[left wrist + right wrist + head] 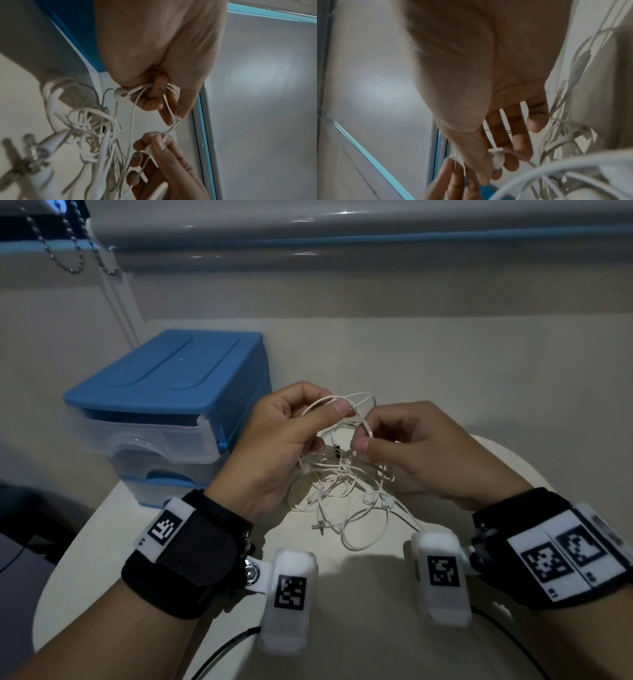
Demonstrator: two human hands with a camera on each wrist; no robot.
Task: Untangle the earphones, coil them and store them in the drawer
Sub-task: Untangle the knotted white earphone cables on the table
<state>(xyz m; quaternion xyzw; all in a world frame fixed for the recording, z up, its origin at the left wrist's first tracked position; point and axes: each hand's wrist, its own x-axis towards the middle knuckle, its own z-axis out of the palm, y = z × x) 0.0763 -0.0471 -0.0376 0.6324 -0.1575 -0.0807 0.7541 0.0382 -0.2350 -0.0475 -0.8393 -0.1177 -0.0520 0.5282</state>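
A tangle of white earphones (342, 484) hangs between my hands above the round table (102, 542), its lower loops and the jack plug (320, 527) lying on the tabletop. My left hand (291, 433) pinches cable strands between thumb and fingers, with one earbud (121, 95) held against its palm. To the right, my right hand (411, 450) pinches a small white piece on the cable (497, 159) between thumb and forefinger. The knot (96, 129) dangles below both hands. A blue drawer unit (171, 392) with clear drawers stands to the left, its drawers pushed in.
The drawer unit stands at the table's back left corner, by the wall (411, 299). Bead chains (72, 251) of a blind hang at the upper left. A dark cable (222, 652) runs beneath my wrists at the table's near edge.
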